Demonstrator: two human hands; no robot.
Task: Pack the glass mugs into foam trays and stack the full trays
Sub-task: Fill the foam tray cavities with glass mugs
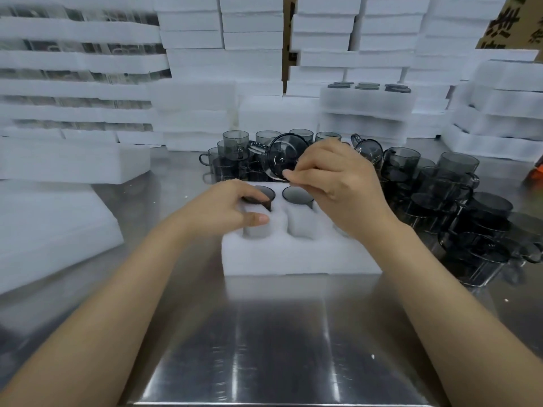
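1. Steel counter (279,333) fills the near view, and two bare forearms reach across it toward 12 o'clock.
2. Left hand (232,207): the fingers are curled close together, with their tips hooked over the rim of the far-left mug (260,195). The thumb lies flat on the foam at that mug's 6 o'clock.
3. Right hand (338,180): it is held above the tray. The thumb and bent fingers pinch the edge of the tilted mug (285,160), which is clear of the foam and turned on its side with a round face toward the camera.
4. Foam tray (293,257): it sits mid-counter under both hands.
   - Two mugs are seated in its back row: the far-left mug and the middle mug (296,195) just beside it at 3 o'clock.
   - Two empty pockets (255,230) show in the front row.
   - The right hand hides the tray's 3 o'clock column.
5. Loose mugs: one cluster (235,151) stands at the tray's 12 o'clock, and a larger stacked heap (458,201) spreads from 2 to 3 o'clock. They overlap too much to count.
6. White foam stacks (223,63) wall the back from 9 round to 3 o'clock. At 1 o'clock a filled tray (367,101) shows three mug rims on top.
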